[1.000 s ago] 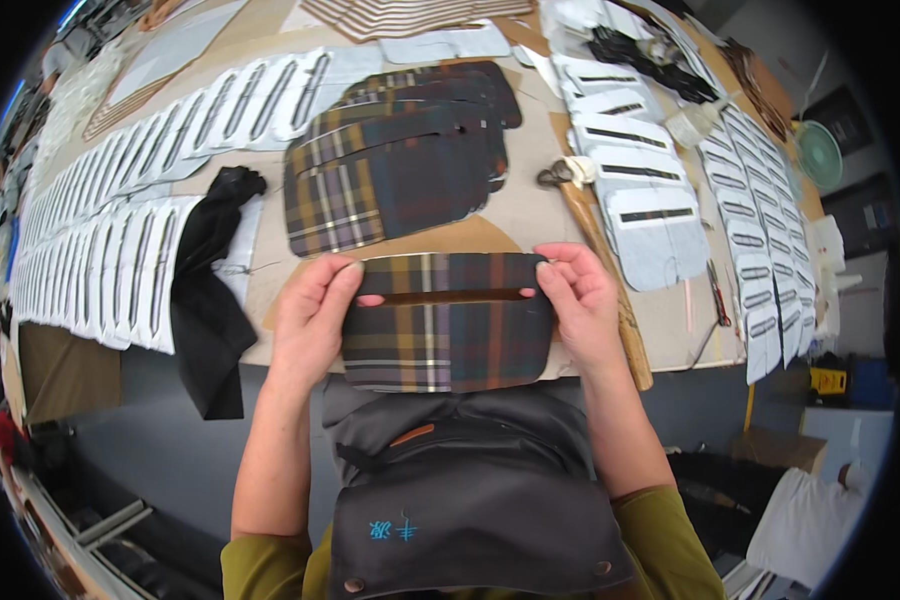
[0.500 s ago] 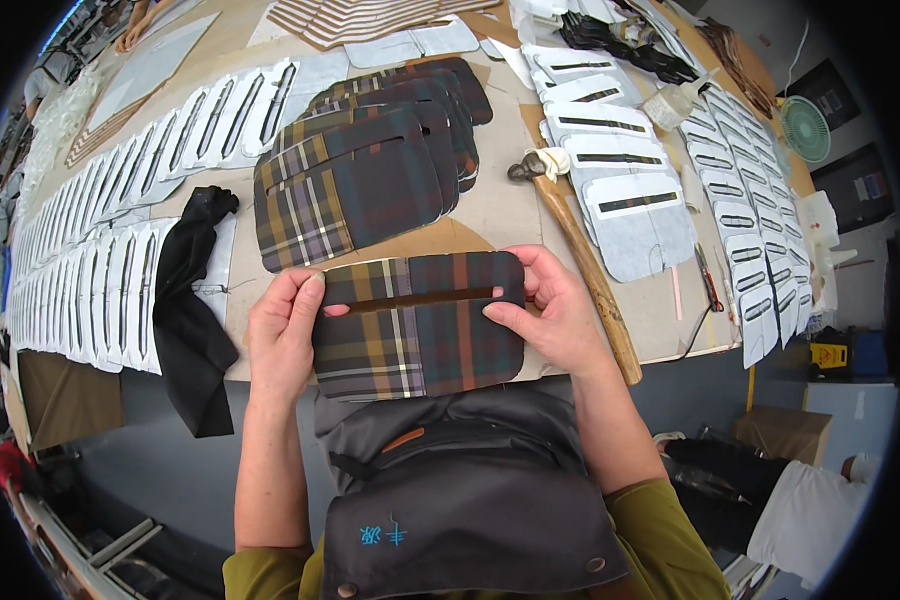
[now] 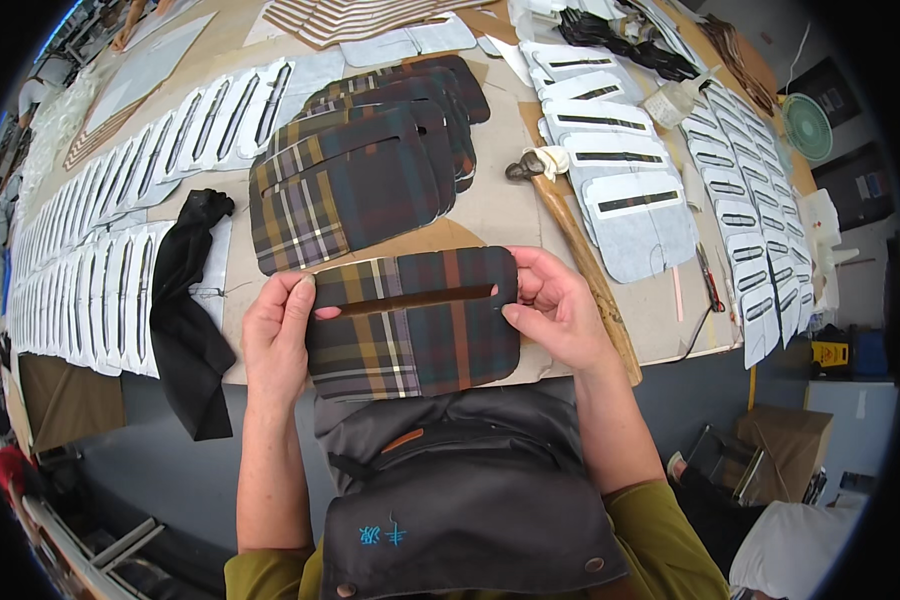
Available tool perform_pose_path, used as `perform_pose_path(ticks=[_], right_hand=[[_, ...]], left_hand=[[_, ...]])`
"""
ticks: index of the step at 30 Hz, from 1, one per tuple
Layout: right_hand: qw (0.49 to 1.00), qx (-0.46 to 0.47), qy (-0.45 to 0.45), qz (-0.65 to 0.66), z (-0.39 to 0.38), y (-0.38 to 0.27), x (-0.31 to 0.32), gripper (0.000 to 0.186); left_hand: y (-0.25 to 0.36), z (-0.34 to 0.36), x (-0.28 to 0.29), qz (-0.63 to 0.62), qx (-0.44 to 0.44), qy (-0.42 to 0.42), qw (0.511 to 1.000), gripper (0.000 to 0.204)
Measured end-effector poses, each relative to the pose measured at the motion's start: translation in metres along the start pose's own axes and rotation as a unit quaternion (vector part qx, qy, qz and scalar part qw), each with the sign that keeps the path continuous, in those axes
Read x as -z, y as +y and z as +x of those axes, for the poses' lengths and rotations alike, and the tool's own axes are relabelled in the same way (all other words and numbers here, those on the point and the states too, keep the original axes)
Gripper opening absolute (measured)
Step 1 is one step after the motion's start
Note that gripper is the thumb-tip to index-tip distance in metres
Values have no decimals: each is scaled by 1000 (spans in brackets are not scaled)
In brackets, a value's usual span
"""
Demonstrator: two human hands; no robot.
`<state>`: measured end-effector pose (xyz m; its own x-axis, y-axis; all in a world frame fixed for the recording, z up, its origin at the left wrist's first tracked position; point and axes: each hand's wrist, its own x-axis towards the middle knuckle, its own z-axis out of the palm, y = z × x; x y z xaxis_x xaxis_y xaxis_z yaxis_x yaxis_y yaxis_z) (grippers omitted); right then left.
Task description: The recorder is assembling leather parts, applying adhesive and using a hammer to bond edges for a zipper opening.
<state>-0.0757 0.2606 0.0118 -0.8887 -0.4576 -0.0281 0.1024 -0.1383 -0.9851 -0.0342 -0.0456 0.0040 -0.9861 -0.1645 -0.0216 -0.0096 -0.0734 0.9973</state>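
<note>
My left hand [image 3: 275, 330] and my right hand [image 3: 555, 310] grip either end of a plaid panel [image 3: 415, 350], half olive check and half dark check, with a long slot across its upper part. Pink fingertips show through both ends of the slot. Beyond it lies a pile of similar plaid panels [image 3: 340, 190]. A wooden-handled hammer [image 3: 595, 300], with white cloth near its head, rests right of my right hand. To the left, a crumpled black cloth [image 3: 185, 290] hangs over the table's front edge.
Rows of white slotted pieces lie left [image 3: 80, 290] and right [image 3: 630, 200]. Red-handled scissors [image 3: 710, 285], a pale bottle [image 3: 670, 100] and black material [image 3: 620, 40] sit rightward. A co-worker's hand [image 3: 125, 35] is at top left; a person in white [image 3: 800, 550] is at lower right.
The panel has shifted left and tilted, its left end lower. My right thumb has moved down along its edge. The view has shifted slightly, and the person at lower right has moved.
</note>
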Motion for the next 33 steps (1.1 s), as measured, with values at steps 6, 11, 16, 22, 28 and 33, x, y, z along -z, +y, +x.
perform_pose_path(ticks=[6,11,16,22,28,33], right_hand=[[1000,-6,6,6,1,-1,-2,58],[999,-4,10,-30,3,-3,-6,51],[1000,-11,21,-6,4,3,-2,46],[1000,4,15,10,4,3,0,43],[1000,6,11,-2,5,1,-5,40],[1000,-14,17,4,6,1,-3,41]], left_hand=[[-3,1,0,1,-11,-3,1000,21],[-2,-1,1,17,2,-3,1000,19],[-3,-1,0,27,-2,-6,1000,19],[-1,0,1,6,-5,-4,1000,20],[-4,-1,1,16,-10,-5,1000,20],[-2,-1,-1,25,-4,-3,1000,19]])
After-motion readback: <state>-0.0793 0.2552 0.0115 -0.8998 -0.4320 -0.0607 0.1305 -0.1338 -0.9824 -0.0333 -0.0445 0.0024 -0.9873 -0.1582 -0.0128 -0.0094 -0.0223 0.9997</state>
